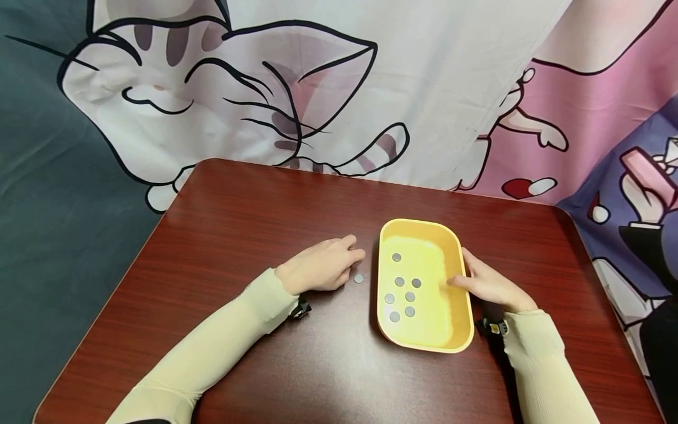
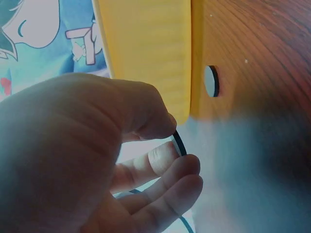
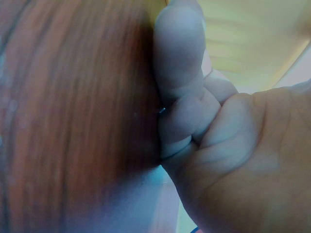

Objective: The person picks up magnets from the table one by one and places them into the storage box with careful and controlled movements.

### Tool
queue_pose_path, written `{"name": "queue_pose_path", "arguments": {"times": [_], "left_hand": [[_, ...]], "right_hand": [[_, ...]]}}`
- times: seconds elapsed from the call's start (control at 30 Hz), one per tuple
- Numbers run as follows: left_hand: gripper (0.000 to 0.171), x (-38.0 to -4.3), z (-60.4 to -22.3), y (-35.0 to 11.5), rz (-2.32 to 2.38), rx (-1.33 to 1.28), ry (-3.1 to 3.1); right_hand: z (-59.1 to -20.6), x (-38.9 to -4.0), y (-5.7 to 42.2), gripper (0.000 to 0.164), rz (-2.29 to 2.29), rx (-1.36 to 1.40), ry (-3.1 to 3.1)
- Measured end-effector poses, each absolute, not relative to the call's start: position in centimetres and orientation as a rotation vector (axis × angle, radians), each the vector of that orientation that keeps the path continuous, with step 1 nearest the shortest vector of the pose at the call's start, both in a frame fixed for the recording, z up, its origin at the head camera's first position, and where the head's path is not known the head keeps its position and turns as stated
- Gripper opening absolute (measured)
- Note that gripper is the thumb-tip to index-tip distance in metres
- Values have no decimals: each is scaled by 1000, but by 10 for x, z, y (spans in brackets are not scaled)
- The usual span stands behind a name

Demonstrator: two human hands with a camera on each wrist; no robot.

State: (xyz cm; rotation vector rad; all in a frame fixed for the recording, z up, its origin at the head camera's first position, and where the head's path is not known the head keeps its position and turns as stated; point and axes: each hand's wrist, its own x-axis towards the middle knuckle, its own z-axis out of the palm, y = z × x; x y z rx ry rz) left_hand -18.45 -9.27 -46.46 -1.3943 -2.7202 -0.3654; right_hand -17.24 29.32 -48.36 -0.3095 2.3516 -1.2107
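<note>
Just left of the yellow plastic bin, my left hand pinches a small thin round disc with a pale face and a dark edge between thumb and fingers. Another such disc lies on the table beside that hand, close to the bin's left wall. My right hand grips the right wall of the yellow bin, thumb over the rim on the inside and fingers outside, low against the table. Several grey discs are spread over the left part of the bin's floor.
The dark red wooden table has rounded corners and reaches back to a printed cloth with cartoon cats. At the right edge, a dark object stands beside the table.
</note>
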Motion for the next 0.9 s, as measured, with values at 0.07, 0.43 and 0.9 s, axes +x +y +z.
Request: {"name": "queue_pose_path", "arguments": {"times": [0.07,0.43,0.9], "left_hand": [[12,-184,-462,-92,-375,-1404,-2718],[15,-183,-446,-85,-378,-1429,-2692],[14,-183,-430,-77,-389,-1448,-2586]], "right_hand": [[-483,-172,293,73,-1204,-309,2357],[-483,-172,291,72,-1220,-316,2352],[-482,-172,291,76,-1204,-309,2357]]}}
